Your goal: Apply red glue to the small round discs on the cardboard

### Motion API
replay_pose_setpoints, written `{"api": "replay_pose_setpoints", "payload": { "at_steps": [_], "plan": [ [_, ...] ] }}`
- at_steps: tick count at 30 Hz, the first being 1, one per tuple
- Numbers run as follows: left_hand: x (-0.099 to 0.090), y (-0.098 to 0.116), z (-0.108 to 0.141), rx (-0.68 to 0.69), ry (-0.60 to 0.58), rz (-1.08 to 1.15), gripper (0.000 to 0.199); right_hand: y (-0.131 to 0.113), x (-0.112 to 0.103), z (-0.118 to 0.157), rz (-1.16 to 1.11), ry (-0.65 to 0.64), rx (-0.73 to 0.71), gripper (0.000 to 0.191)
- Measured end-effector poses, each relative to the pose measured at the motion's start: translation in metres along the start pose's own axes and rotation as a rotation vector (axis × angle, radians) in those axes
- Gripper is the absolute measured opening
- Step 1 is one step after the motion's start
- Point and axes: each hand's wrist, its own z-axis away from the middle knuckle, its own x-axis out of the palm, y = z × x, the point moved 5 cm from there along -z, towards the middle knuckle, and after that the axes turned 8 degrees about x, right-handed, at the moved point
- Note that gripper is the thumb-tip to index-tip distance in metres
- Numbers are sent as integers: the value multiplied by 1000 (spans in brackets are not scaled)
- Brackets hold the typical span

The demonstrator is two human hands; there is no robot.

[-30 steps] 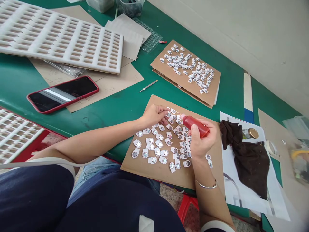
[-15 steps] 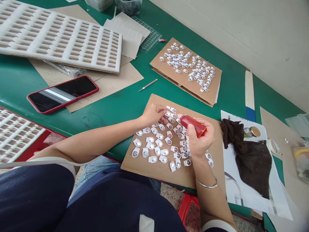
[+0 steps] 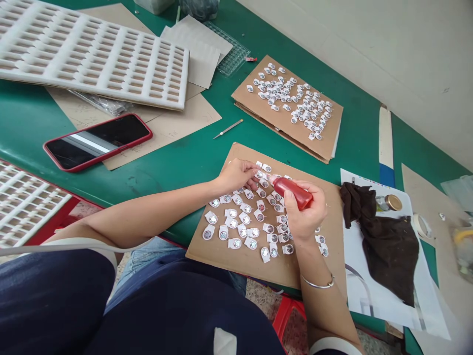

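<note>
My right hand (image 3: 307, 212) is wrapped round a red squeeze bottle (image 3: 293, 191), tilted with its nozzle pointing left and down. The nozzle tip is close to the fingertips of my left hand (image 3: 239, 176). Those fingers are bent and pinch at a small round disc with a white tab (image 3: 259, 174). Both hands are over a brown cardboard sheet (image 3: 210, 254), on which many more such discs lie in loose rows. Some discs look silvery, others dark, and a few are hidden behind the bottle and my right hand.
A second cardboard stack (image 3: 254, 108) with similar discs lies farther back. On the green table are a thin pointed tool (image 3: 228, 129), a red-cased phone (image 3: 98, 142) and a white slotted foam tray (image 3: 92, 54). At right lie a dark cloth (image 3: 388, 256), a small jar (image 3: 389, 202) and a tape roll (image 3: 422, 226).
The bottle has moved slightly left and down, bringing its nozzle nearer to my left fingertips. My left hand stays nearly in place; the whole view has shifted slightly.
</note>
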Motion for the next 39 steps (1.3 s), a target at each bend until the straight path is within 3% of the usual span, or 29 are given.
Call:
{"api": "replay_pose_setpoints", "payload": {
  "at_steps": [39],
  "plan": [
    [0, 0, 0, 82, 6, -76, 27, -5, 6, 1, 28, -44, -107, 29]
  ]
}}
